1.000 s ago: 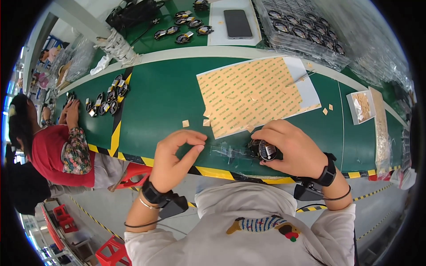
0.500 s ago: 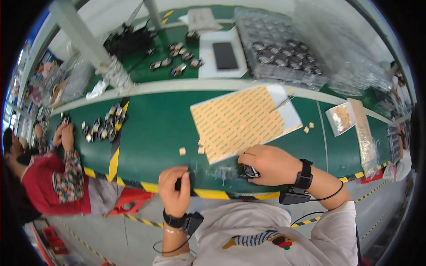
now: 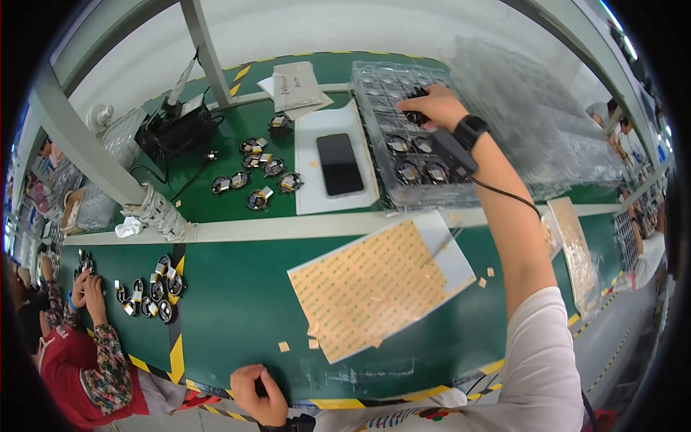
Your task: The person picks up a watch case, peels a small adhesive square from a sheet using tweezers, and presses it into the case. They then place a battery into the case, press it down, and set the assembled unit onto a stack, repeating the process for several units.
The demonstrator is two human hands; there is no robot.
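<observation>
My right hand (image 3: 440,108) is stretched out over a clear plastic tray (image 3: 374,93) at the back. Its fingers are closed around a small round black component (image 3: 415,108), partly hidden by the hand. More round components, such as this one with a black rim (image 3: 408,173), sit in the tray pockets nearest me. My left hand (image 3: 259,396) rests at the bench's front edge, fingers curled in, with nothing visible in them. Beyond it lies a tan sheet of adhesive pads (image 3: 374,288) on a white backing, with a few loose tan squares (image 3: 284,347) beside it.
A white upright post (image 3: 155,209) and rail (image 3: 273,229) divide the green bench. Behind the rail are a dark phone (image 3: 340,164) on white card, loose round components (image 3: 273,167) and stacked clear trays (image 3: 504,122). A co-worker in red (image 3: 79,374) handles parts at the left.
My right hand has gone from the front of the bench to the back tray, with the arm now extended. My left hand stays near the front edge. The view has shifted toward the back.
</observation>
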